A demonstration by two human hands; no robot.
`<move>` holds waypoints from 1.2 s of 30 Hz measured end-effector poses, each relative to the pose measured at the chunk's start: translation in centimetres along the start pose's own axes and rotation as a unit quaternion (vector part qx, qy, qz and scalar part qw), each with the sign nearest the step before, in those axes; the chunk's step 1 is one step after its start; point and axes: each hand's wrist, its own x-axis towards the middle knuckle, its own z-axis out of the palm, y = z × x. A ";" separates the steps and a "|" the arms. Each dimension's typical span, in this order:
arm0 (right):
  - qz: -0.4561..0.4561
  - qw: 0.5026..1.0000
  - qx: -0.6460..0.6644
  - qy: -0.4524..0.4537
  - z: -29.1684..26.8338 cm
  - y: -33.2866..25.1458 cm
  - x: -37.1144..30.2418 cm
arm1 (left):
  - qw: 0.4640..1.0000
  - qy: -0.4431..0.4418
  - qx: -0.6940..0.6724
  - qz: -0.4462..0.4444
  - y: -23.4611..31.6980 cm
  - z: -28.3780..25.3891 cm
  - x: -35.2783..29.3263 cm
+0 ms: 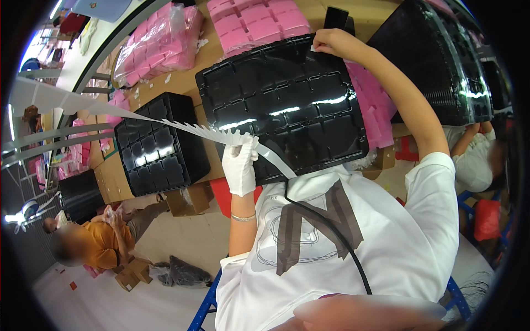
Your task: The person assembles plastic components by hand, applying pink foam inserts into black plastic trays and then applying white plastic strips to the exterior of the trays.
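A glossy black plastic tray (276, 96) with moulded compartments lies in front of me, on top of what looks like a stack. My left hand (240, 168), in a white glove, is closed on a long strip of white labels (190, 128) at the tray's near left edge. Many label ends stick up along the strip, which runs off to the upper left; its short tail hangs over the tray. My bare right hand (335, 43) pinches a small white label (313, 48) at the tray's far right corner.
Stacks of black trays stand left (157, 149) and right (436, 66). Pink trays (259, 25) and a plastic-wrapped pink bundle (160, 44) lie on the cardboard-topped table behind. A black cable (331, 229) crosses my shirt. Co-workers sit at the left (102, 243) and right (475, 165).
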 end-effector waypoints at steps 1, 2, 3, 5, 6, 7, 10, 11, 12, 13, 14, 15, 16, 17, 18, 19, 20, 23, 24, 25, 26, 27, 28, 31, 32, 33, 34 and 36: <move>-0.011 1.000 -0.022 -0.018 -0.2 0.0 0.2 | 1.000 0.000 0.000 0.000 -0.1 -0.2 0.1; -0.010 1.000 -0.022 -0.018 -0.2 -0.1 0.2 | 1.000 -0.003 0.003 -0.001 -0.3 -0.5 0.2; -0.016 0.999 -0.033 -0.027 -0.1 0.0 0.3 | 1.000 -0.006 0.008 0.000 -0.4 -0.6 0.2; -0.023 0.998 -0.043 -0.035 -0.1 0.0 0.3 | 1.000 -0.005 0.005 0.000 -0.3 -0.3 0.2; -0.026 0.997 -0.057 -0.034 0.0 -0.1 0.3 | 1.000 -0.005 -0.001 -0.001 -0.3 -0.3 0.1; -0.029 0.997 -0.072 -0.032 0.1 -0.1 0.3 | 1.000 -0.005 -0.001 -0.001 -0.4 -0.4 0.1; -0.022 0.996 -0.082 -0.036 0.2 -0.2 0.3 | 1.000 -0.006 -0.011 -0.003 -0.5 -0.6 0.1; -0.022 0.996 -0.082 -0.037 0.2 -0.2 0.3 | 1.000 -0.005 -0.010 -0.003 -0.6 -0.7 0.0; -0.022 0.996 -0.078 -0.041 0.0 -0.2 0.4 | 1.000 -0.003 -0.009 -0.004 -0.6 -0.7 0.0; -0.022 0.996 -0.073 -0.046 -0.1 -0.2 0.5 | 1.000 -0.003 -0.009 -0.003 -0.6 -0.8 0.0; -0.022 0.996 -0.074 -0.046 -0.2 -0.2 0.5 | 1.000 -0.004 -0.004 -0.004 -0.6 -0.9 0.0; -0.027 0.996 -0.069 -0.054 -0.4 -0.2 0.5 | 1.000 -0.004 0.000 -0.006 -0.6 -0.9 0.0; -0.031 0.996 -0.064 -0.062 -0.4 -0.2 0.5 | 1.000 -0.004 0.000 -0.006 -0.6 -0.7 0.0; -0.031 0.995 -0.064 -0.063 -0.3 -0.2 0.6 | 1.000 0.003 -0.004 -0.010 -0.3 -0.4 -0.2; -0.034 0.995 -0.070 -0.059 -0.3 -0.2 0.6 | 1.000 0.011 -0.008 -0.013 -0.2 -0.2 -0.3; -0.037 0.995 -0.076 -0.055 -0.2 -0.2 0.6 | 1.000 0.011 -0.008 -0.013 -0.5 -0.4 -0.2; -0.037 0.995 -0.076 -0.056 -0.2 -0.2 0.6 | 1.000 0.003 -0.007 -0.012 -0.9 -1.0 0.1; -0.036 0.995 -0.072 -0.055 -0.4 -0.3 0.6 | 1.000 -0.004 -0.003 -0.010 -0.9 -1.0 0.0; -0.032 0.996 -0.067 -0.058 -0.3 -0.3 0.7 | 1.000 -0.002 -0.001 -0.010 -0.9 -1.0 -0.1; -0.027 0.996 -0.062 -0.061 -0.4 -0.3 0.7 | 1.000 -0.002 -0.002 -0.010 -0.9 -1.0 -0.1; -0.028 0.996 -0.062 -0.061 -0.4 -0.3 0.7 | 1.000 0.000 -0.002 -0.008 -1.0 -1.0 -0.2; -0.012 0.997 -0.040 -0.062 -0.5 -0.3 0.7 | 1.000 0.001 -0.003 -0.006 -1.1 -1.1 -0.2; 0.003 0.998 -0.019 -0.063 -0.6 -0.3 0.7 | 1.000 0.002 -0.004 -0.006 -1.1 -1.1 -0.3; 0.006 0.999 -0.004 -0.037 -0.1 0.5 0.2 | 1.000 -0.003 -0.003 -0.005 -1.1 -1.2 -0.5; 0.005 0.999 -0.004 -0.037 0.1 0.9 0.1 | 1.000 -0.004 0.001 -0.011 -1.1 -1.1 -0.6; 0.015 0.999 0.018 -0.030 0.2 1.0 0.0 | 1.000 -0.005 0.005 -0.016 -1.0 -1.1 -0.7; 0.024 0.999 0.039 -0.024 0.2 1.1 0.0 | 1.000 -0.005 0.005 -0.015 -1.0 -1.2 -0.7; 0.042 0.998 0.033 -0.028 0.3 0.8 0.0 | 1.000 -0.019 0.002 -0.010 -1.2 -1.5 -0.7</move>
